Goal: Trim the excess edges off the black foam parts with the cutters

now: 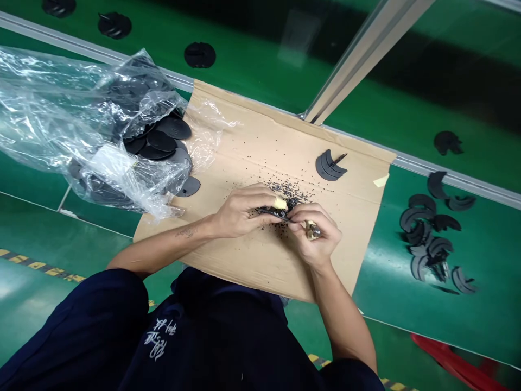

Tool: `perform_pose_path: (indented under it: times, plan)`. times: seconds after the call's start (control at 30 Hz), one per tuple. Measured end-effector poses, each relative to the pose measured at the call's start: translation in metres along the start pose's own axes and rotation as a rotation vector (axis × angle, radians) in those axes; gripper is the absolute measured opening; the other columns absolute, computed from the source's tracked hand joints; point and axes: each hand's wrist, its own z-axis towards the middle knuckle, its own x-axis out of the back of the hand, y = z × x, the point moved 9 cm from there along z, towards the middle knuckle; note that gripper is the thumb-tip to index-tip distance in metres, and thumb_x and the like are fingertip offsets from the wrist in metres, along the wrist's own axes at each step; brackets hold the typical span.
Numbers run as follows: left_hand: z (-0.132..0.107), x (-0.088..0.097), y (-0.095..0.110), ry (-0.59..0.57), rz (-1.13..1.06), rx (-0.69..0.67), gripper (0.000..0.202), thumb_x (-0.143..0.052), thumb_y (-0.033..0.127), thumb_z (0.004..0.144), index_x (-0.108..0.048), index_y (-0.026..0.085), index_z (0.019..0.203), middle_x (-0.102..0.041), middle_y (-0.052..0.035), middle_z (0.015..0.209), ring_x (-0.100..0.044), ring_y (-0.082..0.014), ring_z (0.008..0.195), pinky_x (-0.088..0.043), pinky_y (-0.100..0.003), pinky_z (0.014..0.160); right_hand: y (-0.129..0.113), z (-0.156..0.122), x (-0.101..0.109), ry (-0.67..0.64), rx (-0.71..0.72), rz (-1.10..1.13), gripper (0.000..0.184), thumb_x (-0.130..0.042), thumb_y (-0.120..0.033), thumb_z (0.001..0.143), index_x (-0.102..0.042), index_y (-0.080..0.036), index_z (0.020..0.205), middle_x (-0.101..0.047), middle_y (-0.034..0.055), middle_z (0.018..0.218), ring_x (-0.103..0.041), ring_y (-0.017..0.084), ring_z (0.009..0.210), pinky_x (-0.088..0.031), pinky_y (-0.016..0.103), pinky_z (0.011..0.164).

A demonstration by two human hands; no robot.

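Note:
My left hand pinches a small black rubber-like piece over a sheet of brown cardboard, with a pale tape wrap on one fingertip. My right hand meets it and grips a small metal-and-tan cutting tool, its tip hidden by my fingers. Black trimmings lie scattered on the cardboard around both hands. A small stack of black crescent pieces rests beyond them. To the left, a clear plastic bag holds black discs.
Loose black crescent pieces lie in a heap on the green bench at right. Several black discs sit on the far green surface beyond a metal rail. A dark sleeve and lap fill the bottom. A red object shows at lower right.

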Motion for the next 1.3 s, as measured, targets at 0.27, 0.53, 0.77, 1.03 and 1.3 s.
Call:
perform_pose_path:
  times: [0.27, 0.53, 0.77, 1.03, 1.3]
  plan:
    - [0.001, 0.002, -0.003, -0.029, 0.042, 0.017, 0.018, -0.075, 0.031, 0.091, -0.073, 0.018, 0.104, -0.076, -0.006, 0.094, -0.071, -0.0141, 0.088, -0.06, -0.028, 0.077, 0.016, 0.009, 0.0, -0.184, -0.161, 0.061, 0.027, -0.071, -0.049, 0.09, -0.069, -0.022, 0.088, -0.073, 0.0055, 0.089, -0.067, 0.019, 0.078, -0.056, 0.034, 0.07]
    - [-0.004, -0.002, -0.005, -0.063, 0.095, -0.016, 0.017, -0.072, 0.029, 0.093, -0.073, 0.02, 0.108, -0.075, -0.0056, 0.099, -0.072, -0.0133, 0.092, -0.061, -0.027, 0.081, 0.01, 0.007, -0.004, -0.246, 0.101, -0.422, 0.015, -0.061, -0.024, 0.094, -0.071, -0.021, 0.104, -0.075, 0.0076, 0.09, -0.067, 0.022, 0.082, -0.051, 0.037, 0.074]
    - [-0.004, -0.003, -0.003, -0.074, 0.095, -0.039, 0.016, -0.071, 0.027, 0.094, -0.073, 0.019, 0.108, -0.075, -0.0063, 0.098, -0.071, -0.0126, 0.091, -0.06, -0.026, 0.081, 0.012, 0.002, -0.005, -0.258, 0.151, -0.546, 0.02, -0.058, -0.025, 0.095, -0.073, -0.022, 0.109, -0.074, 0.0058, 0.086, -0.064, 0.02, 0.077, -0.046, 0.035, 0.069]
    - [-0.005, -0.005, -0.004, -0.094, 0.063, -0.038, 0.015, -0.071, 0.027, 0.094, -0.073, 0.02, 0.107, -0.076, -0.0061, 0.097, -0.071, -0.0133, 0.089, -0.059, -0.027, 0.08, 0.009, -0.001, -0.006, -0.281, 0.184, -0.583, 0.025, -0.055, -0.027, 0.097, -0.073, -0.019, 0.113, -0.074, 0.008, 0.085, -0.065, 0.021, 0.076, -0.047, 0.033, 0.068]
    - [-0.003, -0.004, -0.001, -0.066, 0.071, -0.059, 0.015, -0.073, 0.027, 0.093, -0.073, 0.017, 0.105, -0.075, -0.0065, 0.095, -0.071, -0.0127, 0.087, -0.058, -0.026, 0.077, 0.015, 0.002, -0.006, -0.368, 0.029, -0.556, 0.025, -0.047, -0.026, 0.1, -0.071, -0.019, 0.094, -0.074, 0.0067, 0.082, -0.068, 0.018, 0.073, -0.047, 0.028, 0.066]
